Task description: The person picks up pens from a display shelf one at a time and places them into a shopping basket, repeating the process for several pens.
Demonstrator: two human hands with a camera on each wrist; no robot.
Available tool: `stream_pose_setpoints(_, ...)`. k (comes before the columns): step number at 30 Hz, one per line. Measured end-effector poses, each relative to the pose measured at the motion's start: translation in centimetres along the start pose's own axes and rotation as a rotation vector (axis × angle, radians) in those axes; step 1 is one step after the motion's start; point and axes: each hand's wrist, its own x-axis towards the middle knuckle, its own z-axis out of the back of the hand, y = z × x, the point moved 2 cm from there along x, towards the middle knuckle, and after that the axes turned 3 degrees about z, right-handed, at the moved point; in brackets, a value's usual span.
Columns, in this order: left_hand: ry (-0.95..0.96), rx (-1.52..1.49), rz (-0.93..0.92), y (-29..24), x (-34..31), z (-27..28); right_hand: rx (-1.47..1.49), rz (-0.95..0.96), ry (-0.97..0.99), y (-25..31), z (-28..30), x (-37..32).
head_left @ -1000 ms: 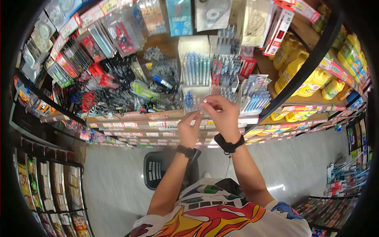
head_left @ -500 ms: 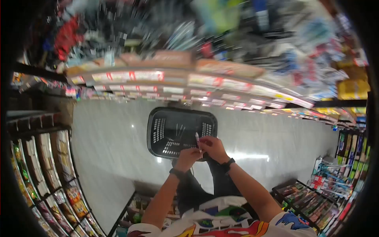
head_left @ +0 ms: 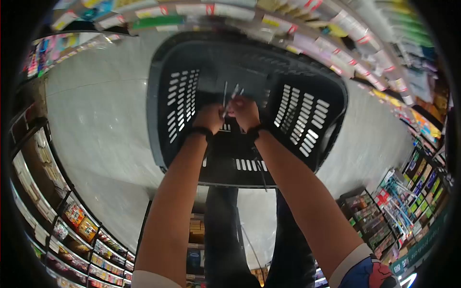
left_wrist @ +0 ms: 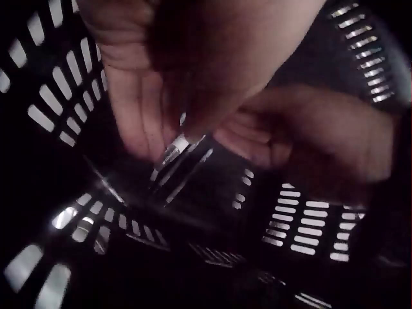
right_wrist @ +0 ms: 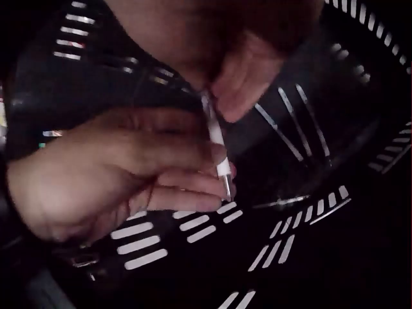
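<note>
Left shelves (head_left: 33, 168): tall and bendy-looking, with packs too small to read; the edge of the view cuts them off.
Black basket (head_left: 158, 91): big, on the grey floor (head_left: 96, 120), with slots in its sides. The arms cover part of it, and its bottom is dark.
Left hand (head_left: 210, 118): deep inside the basket, its fingers pinching a white pen (right_wrist: 217, 135) near the shiny tip. A black band (head_left: 201, 132) is round the wrist.
White pen: between the two hands, above the basket's bottom, tilted. In the left wrist view the left hand hides its top part.
Thin sticks (right_wrist: 294, 122): three, lying side by side in the basket, too dim to name for sure.
Right hand (head_left: 246, 113): close to the left one, with fingertips pinching the pen's other end. Its palm hides that end in the right wrist view.
Front shelf (head_left: 230, 12): across the top, past the basket, with blurry price tags.
Right shelves (head_left: 370, 211): full of small things, hard to make out.
Half a second ago: the hands were by the basket's near rim and the basket looked smaller; now they are over its middle.
</note>
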Motion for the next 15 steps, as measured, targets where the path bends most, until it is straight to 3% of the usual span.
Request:
stream_pose_setpoints(4, 0.026, 0.178, 0.025, 3.7, 6.6, -2.8, 0.087, 0.074, 0.087, -7.5, -2.1, 5.7)
stream_pose_setpoints(7, 0.066, 0.036, 0.186, 10.4, 10.8, -7.1, -0.484, 0.245, 0.218, -8.7, -2.9, 7.2)
stream_pose_setpoints(8, 0.060, 0.021, 0.220, 11.3, 11.2, -8.0, -0.400, 0.107, 0.390, -8.8, -2.7, 6.9)
stream_pose_setpoints(11, -0.015, 0.126, 0.209, 10.3, 12.2, -7.4, -0.377, 0.150, 0.413, -12.4, -3.1, 8.3)
stream_pose_setpoints(12, -0.003, 0.158, 0.211, 10.2, 12.7, -7.2, -0.318, -0.033, 0.426, -10.1, -2.6, 7.1)
stream_pose_setpoints(14, 0.038, 0.200, 0.234, 9.7, 12.2, -7.5, -0.278, 0.037, 0.421, -12.9, -2.2, 7.6)
stream_pose_setpoints(15, 0.042, 0.202, 0.210, 9.8, 11.8, -8.0, -0.290, -0.033, 0.424, -12.9, -1.8, 7.3)
